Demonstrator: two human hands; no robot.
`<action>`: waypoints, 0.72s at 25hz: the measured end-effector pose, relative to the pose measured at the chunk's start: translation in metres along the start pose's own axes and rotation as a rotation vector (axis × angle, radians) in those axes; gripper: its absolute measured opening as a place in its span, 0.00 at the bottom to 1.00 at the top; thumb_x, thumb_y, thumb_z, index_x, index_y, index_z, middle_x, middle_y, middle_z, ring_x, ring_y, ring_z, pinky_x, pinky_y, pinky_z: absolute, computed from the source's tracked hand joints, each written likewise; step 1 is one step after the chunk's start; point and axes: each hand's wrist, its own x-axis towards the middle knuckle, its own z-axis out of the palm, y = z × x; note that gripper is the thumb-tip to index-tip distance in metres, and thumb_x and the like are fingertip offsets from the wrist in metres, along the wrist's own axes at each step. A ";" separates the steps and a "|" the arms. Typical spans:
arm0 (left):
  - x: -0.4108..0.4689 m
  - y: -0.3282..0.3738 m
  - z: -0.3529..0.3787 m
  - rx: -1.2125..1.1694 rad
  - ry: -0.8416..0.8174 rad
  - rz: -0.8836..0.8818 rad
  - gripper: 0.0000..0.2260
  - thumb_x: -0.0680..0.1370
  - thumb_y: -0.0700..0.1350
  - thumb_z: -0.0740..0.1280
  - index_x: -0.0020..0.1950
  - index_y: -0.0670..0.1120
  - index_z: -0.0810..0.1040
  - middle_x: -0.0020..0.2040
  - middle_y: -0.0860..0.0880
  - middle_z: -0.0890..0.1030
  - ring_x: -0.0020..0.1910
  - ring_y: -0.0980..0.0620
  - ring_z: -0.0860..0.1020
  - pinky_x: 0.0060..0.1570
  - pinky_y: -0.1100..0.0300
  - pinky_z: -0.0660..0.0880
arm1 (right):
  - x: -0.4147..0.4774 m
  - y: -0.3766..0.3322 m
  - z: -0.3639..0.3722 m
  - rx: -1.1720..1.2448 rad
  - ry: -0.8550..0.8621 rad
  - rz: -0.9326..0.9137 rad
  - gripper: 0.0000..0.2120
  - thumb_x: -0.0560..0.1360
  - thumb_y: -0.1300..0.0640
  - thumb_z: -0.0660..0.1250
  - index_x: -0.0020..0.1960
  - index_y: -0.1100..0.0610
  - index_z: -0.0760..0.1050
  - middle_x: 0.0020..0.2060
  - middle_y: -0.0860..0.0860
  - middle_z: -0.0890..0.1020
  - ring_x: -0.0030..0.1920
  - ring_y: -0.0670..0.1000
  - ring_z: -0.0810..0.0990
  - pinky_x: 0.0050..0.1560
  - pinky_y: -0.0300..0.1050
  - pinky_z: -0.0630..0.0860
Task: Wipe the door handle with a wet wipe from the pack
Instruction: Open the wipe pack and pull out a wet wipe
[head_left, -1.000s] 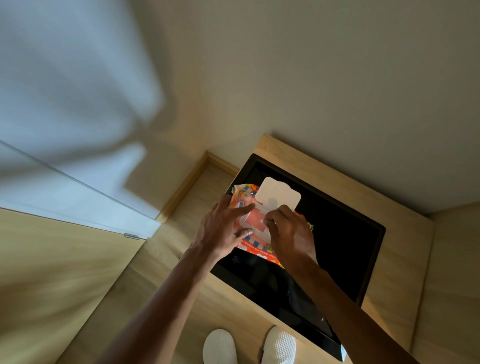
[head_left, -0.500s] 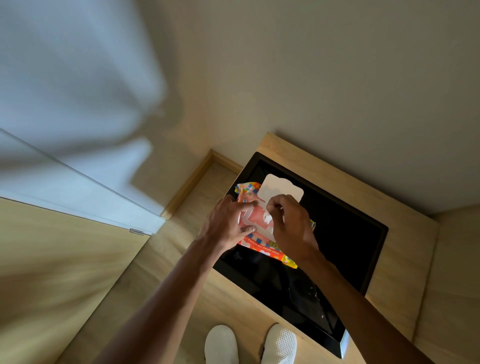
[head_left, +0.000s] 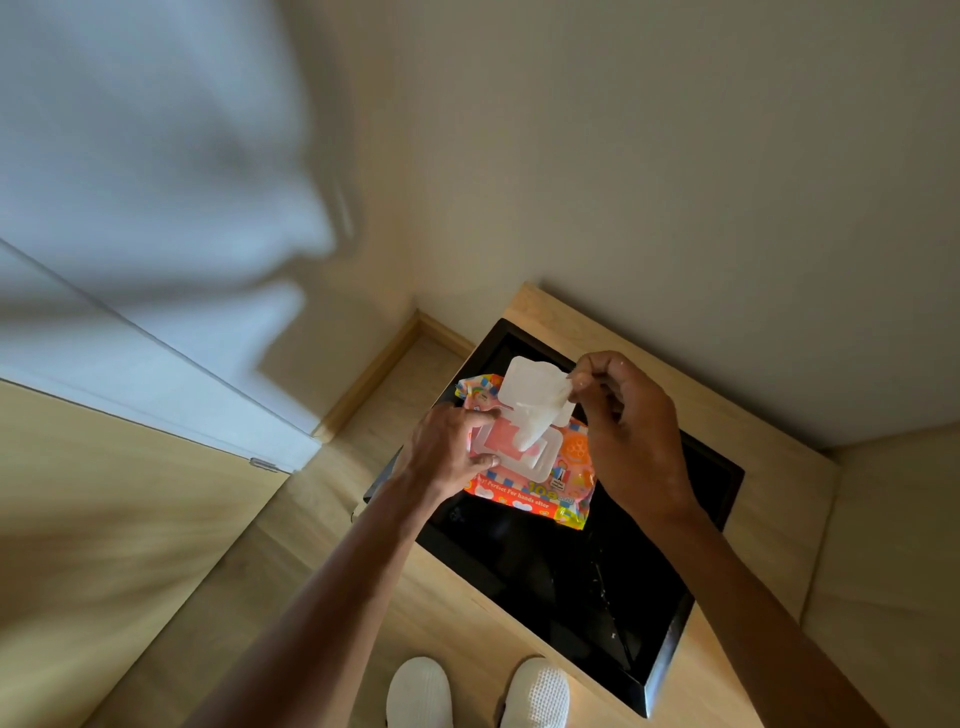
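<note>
A bright orange and pink wet wipe pack (head_left: 540, 491) lies on a black glossy panel (head_left: 571, 571), its white lid (head_left: 524, 376) flipped up. My left hand (head_left: 447, 449) presses on the pack's left side, holding it down. My right hand (head_left: 628, 431) is raised above the pack, its fingertips pinching a white wet wipe (head_left: 540, 415) that stretches up out of the opening. No door handle shows in the head view.
The black panel is set into a light wooden counter (head_left: 769, 457) against a beige wall. A white door edge (head_left: 156, 353) with a small metal hinge (head_left: 262, 464) stands at the left. Two white slippers (head_left: 478, 693) are on the wooden floor below.
My right hand has lifted from the pack's opening up and to the right, drawing a wipe out. My left hand has stayed on the pack.
</note>
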 end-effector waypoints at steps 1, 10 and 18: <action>0.001 0.000 0.002 -0.004 0.003 -0.004 0.31 0.69 0.55 0.75 0.70 0.49 0.73 0.63 0.45 0.80 0.59 0.48 0.78 0.57 0.56 0.76 | 0.000 -0.007 -0.004 0.024 0.018 -0.014 0.05 0.80 0.56 0.61 0.49 0.55 0.74 0.45 0.46 0.81 0.48 0.44 0.80 0.42 0.29 0.77; -0.003 -0.004 0.006 0.005 0.018 -0.054 0.31 0.70 0.55 0.74 0.71 0.52 0.71 0.65 0.44 0.78 0.63 0.48 0.77 0.59 0.54 0.77 | -0.002 -0.085 -0.046 0.358 0.021 -0.193 0.10 0.81 0.65 0.58 0.44 0.54 0.73 0.37 0.44 0.75 0.38 0.42 0.75 0.39 0.36 0.74; -0.055 0.051 -0.101 -0.508 -0.112 -0.024 0.27 0.69 0.51 0.76 0.67 0.57 0.73 0.60 0.61 0.78 0.61 0.58 0.77 0.60 0.60 0.74 | -0.015 -0.154 -0.090 0.313 -0.222 -0.071 0.07 0.81 0.63 0.58 0.47 0.57 0.72 0.31 0.45 0.77 0.33 0.46 0.73 0.36 0.36 0.73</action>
